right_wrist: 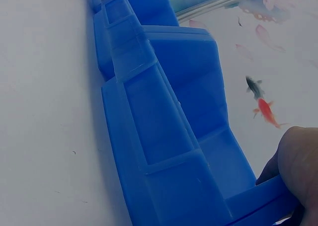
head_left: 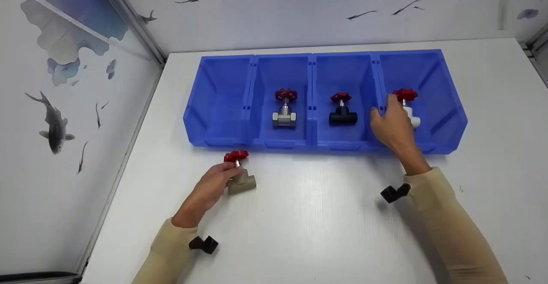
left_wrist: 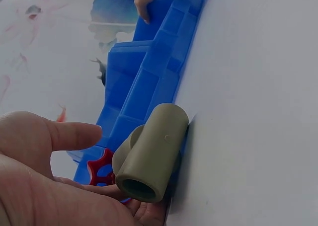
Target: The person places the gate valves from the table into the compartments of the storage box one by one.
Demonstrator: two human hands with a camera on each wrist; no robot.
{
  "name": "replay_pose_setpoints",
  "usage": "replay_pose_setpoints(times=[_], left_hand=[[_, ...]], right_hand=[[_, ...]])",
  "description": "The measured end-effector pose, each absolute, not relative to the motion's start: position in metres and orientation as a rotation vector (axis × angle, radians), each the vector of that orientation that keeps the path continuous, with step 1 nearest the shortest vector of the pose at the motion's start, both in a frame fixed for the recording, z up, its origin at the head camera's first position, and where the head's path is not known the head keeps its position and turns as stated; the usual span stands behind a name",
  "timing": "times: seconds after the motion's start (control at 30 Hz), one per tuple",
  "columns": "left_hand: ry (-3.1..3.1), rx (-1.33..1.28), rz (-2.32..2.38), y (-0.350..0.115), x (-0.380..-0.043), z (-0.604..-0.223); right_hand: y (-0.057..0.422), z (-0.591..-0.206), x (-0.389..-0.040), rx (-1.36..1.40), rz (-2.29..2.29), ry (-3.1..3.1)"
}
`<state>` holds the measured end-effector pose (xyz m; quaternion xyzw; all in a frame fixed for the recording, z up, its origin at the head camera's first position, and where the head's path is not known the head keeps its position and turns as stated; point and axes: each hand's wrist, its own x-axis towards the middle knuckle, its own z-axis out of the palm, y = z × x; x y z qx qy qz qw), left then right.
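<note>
On the table before the leftmost bin is a tan tee-shaped valve [head_left: 242, 183] with a red handwheel [head_left: 236, 155]. My left hand [head_left: 214, 183] touches this valve near its stem; in the left wrist view the thumb [left_wrist: 77, 135] stands apart from it and the fingers pass behind the pipe body. My right hand [head_left: 393, 123] reaches into the rightmost bin beside a white valve [head_left: 412, 118] with a red handwheel [head_left: 406, 94]. Its fingers are by that valve's stem, and the thumb is near the divider. In the right wrist view the bin wall hides the fingertips.
Several joined blue bins [head_left: 222, 143] stand in a row across the table [head_left: 317, 215]. A grey metal valve [head_left: 284, 118] lies in the second bin from the left, a black valve [head_left: 343, 117] in the third. Printed wall panels [head_left: 278, 22] border the back and left.
</note>
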<state>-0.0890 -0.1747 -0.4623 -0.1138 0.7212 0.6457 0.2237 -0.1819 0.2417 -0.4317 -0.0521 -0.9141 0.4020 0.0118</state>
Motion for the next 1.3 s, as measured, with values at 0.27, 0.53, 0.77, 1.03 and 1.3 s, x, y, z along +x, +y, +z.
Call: replay_pose_setpoints(times=[0.27, 0.53, 0.77, 1.03, 1.3], left_hand=[[1.962, -0.334, 1.782, -0.1726, -0.0886, -0.4619], [1.98, -0.311, 1.756, -0.1734, -0.0868, -0.4602], [1.972, -0.299, 1.817, -0.1744, -0.086, -0.4606], [1.94, -0.304, 1.841, -0.1769, -0.0864, -0.4614], [1.924, -0.29, 1.852, -0.1786, -0.0863, -0.4609]], right_hand=[[0.2416, -0.4315, -0.1828, -0.17, 1.256, -2.859], [0.2421, -0.4322, -0.182, -0.168, 1.263, -2.851], [0.243, -0.4328, -0.1828, -0.164, 1.271, -2.851], [0.2422, -0.4337, -0.1827, -0.15, 1.235, -2.825], [0.2413, -0.4342, -0.1827, -0.148, 1.232, -2.815]])
